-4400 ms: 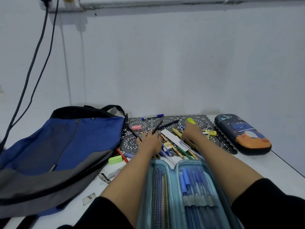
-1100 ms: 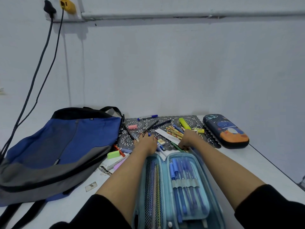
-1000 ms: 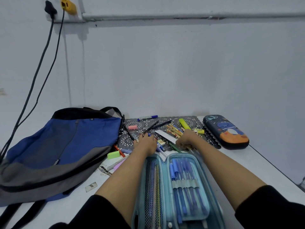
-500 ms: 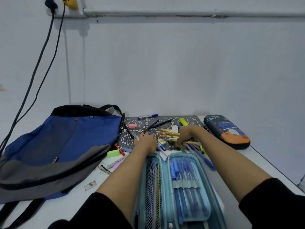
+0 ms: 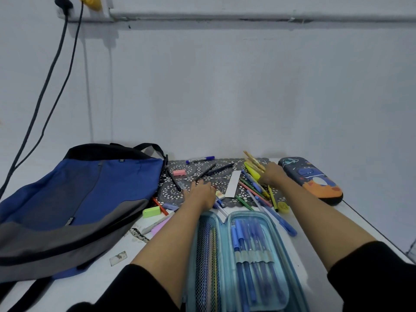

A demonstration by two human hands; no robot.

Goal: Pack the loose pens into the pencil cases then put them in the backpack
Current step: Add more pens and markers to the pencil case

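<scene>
Backpack (image 5: 76, 199) left of mat (image 5: 193, 176) (open case (image 5: 238, 262) nearest).

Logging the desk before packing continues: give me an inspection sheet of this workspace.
Surface: white table, dark lace mat on it.
Job's things: open pencil case holding blue pens; closed pencil case at right; backpack at left; loose pens on the mat.
Clutter: pink eraser, green eraser.
Hands: left hand rests among the pens; right hand grips yellow pencils.
Cables: two cables hang from the wall, upper left.
Surroundings: bare wall, conduit.
</scene>
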